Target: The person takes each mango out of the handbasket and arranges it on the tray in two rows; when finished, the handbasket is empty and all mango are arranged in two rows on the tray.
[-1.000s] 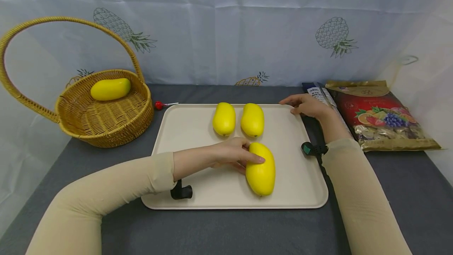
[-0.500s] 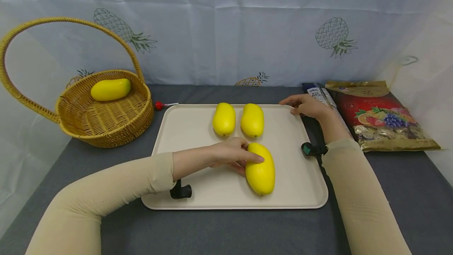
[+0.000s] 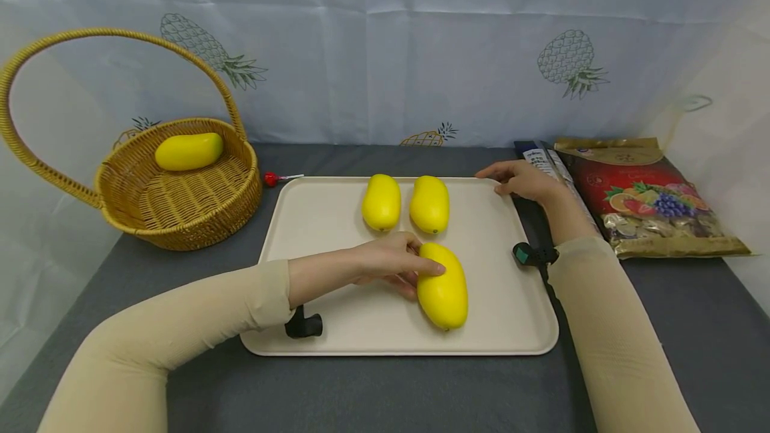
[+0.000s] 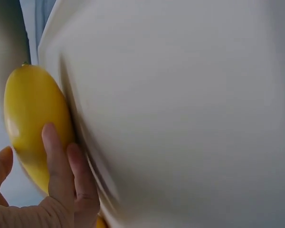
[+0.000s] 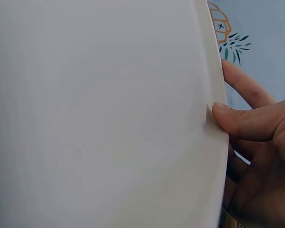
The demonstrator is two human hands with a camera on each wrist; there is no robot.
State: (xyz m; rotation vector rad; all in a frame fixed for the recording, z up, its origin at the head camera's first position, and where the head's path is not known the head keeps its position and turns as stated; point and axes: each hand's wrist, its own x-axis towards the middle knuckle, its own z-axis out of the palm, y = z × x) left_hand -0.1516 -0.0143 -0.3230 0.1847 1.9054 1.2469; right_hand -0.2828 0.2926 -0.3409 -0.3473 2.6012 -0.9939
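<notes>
On the cream tray [image 3: 511,323], near its front middle, lies a yellow mango [image 3: 446,299]. My left hand [image 3: 388,260] holds it from the left, the thumb over its top and the other fingers low on its side. In the left wrist view the fingers lie along the mango [image 4: 35,104], with the thumb at its other edge. Two more mangoes, a left one [image 3: 381,202] and a right one [image 3: 430,204], sit side by side at the tray's back. My right hand [image 3: 522,179] grips the far right corner, its thumb on the rim [image 5: 217,90].
At the back left stands a wicker basket [image 3: 180,199] with a tall handle and one mango [image 3: 189,152] inside. A red lollipop [image 3: 272,179] lies between basket and tray. Right of the tray are a red-and-gold snack bag [image 3: 652,199] and another packet [image 3: 541,158].
My left hand has shifted slightly left, its thumb tip drawing back a little over the mango. The mango's front end has edged slightly toward the back. My right hand stays in place.
</notes>
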